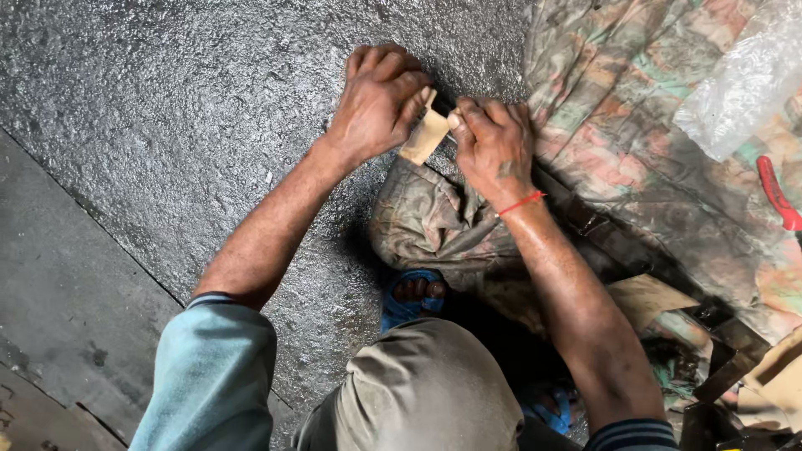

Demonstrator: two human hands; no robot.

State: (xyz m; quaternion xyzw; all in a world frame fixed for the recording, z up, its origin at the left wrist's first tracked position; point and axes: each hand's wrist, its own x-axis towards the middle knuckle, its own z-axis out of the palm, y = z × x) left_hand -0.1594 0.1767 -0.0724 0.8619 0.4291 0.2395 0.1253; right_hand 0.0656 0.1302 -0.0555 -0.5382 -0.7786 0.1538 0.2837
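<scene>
Floor: rough, grey, glinting surface filling the frame from 9 to 12 o'clock; a smoother, duller strip runs along the 8 o'clock corner.

Cloth: large, faded, patterned sheet in greens and pinks, spread from 12 to 4 o'clock. One bunched fold of it lies at centre, just under the hands. Its far edges are cut off by the frame.

Knee: in drab trousers, at 6 o'clock, hiding most of what lies beneath it.

Plastic bag: clear, crumpled, at 2 o'clock on the cloth; contents cannot be made out, and its upper part is cut off.

Sandal: blue, toes showing, just below centre, partly hidden by the knee. A second blue patch near 5 o'clock is too shadowed to identify.

Left hand: just above centre, fingers curled and pressed together, thumb and fingertips pinching the left edge of the paper.

Right hand: close beside it, towards 1 o'clock, fingers bunched, pinching the paper's other edge; a red thread circles the wrist.

Paper: small tan piece, held between both hands above the bunched fold, partly covered by fingers.

Red handle: at 3 o'clock, tool end cut off.

Dark clutter at 4 to 5 o'clock: indistinct.
</scene>
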